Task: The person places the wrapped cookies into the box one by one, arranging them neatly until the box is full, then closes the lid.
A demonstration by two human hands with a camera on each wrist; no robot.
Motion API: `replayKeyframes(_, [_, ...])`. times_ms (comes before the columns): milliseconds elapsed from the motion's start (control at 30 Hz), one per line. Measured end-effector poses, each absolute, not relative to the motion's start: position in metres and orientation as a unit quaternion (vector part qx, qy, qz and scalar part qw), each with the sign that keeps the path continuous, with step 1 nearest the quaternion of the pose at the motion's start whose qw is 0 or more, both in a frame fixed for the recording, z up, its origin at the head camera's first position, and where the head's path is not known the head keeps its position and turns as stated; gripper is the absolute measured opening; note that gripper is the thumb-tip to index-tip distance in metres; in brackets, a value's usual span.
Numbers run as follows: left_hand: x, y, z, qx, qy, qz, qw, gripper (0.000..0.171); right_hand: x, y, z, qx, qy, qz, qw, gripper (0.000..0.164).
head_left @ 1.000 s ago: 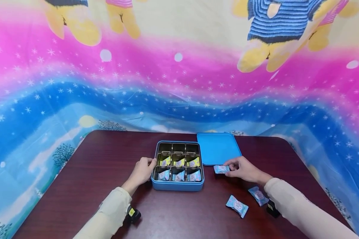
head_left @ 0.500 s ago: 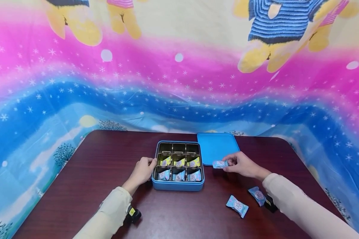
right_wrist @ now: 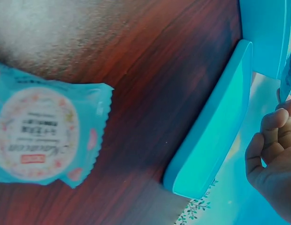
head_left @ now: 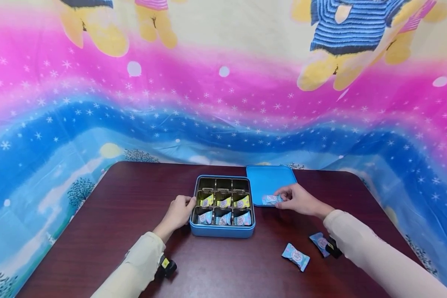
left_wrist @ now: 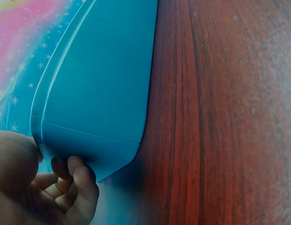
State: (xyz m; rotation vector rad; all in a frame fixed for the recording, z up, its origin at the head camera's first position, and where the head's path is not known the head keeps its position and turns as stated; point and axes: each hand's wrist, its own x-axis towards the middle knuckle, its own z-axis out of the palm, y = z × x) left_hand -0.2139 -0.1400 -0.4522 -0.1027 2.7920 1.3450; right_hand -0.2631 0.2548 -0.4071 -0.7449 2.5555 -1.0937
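In the head view, a blue square tin [head_left: 222, 231] holds a divided insert: yellow-wrapped sweets [head_left: 224, 202] in the middle row, blue-wrapped sweets [head_left: 223, 218] in the front row, nothing in the back row. My left hand [head_left: 178, 212] holds the tin's left side; in the left wrist view its thumb is at the rim and the fingers are curled against the outer wall [left_wrist: 96, 93]. My right hand [head_left: 299, 200] pinches a blue-wrapped sweet [head_left: 270, 200] between thumb and fingers, over the front edge of the blue lid [head_left: 270, 180].
Two more blue-wrapped sweets lie on the dark red table [head_left: 223, 273]: one in front of the right hand [head_left: 296, 257], the other beside the right wrist camera [head_left: 319, 243]. The lid lies inner side up behind and right of the tin. A patterned cloth [head_left: 223, 111] hangs behind the table.
My right hand has moved back and slightly left with the pinched sweet, from in front of the lid to over its front edge. The left hand has stayed at the tin.
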Motion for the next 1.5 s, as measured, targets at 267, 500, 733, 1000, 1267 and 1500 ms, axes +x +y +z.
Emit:
replayKeyframes(267, [-0.215,-0.139,-0.453,-0.035,0.9,0.435,0.029,0.041,-0.269,0.247,-0.404,-0.252,0.888,-0.363,0.124,0.027])
replayKeyframes(500, [-0.212,-0.139,-0.452,-0.034,0.897,0.439,0.03,0.043,-0.274,0.237,-0.403,-0.257,0.888,-0.365,0.115,0.024])
replayKeyframes(733, [-0.212,-0.14,-0.454,-0.036,0.895,0.443,0.025,0.042,-0.276,0.231,-0.403,-0.263,0.884,-0.371,0.11,0.026])
replayKeyframes(1000, [-0.213,-0.14,-0.454,-0.038,0.895,0.444,0.024,0.042,-0.277,0.226,-0.4,-0.254,0.886,-0.372,0.107,0.025])
replayKeyframes(1267, [-0.213,-0.14,-0.453,-0.038,0.895,0.443,0.028,0.043,-0.282,0.218,-0.397,-0.256,0.888,-0.368,0.103,0.025])
replayKeyframes(1500, [-0.213,-0.14,-0.452,-0.035,0.894,0.445,0.028,0.042,-0.284,0.211,-0.396,-0.252,0.889,-0.371,0.097,0.027])
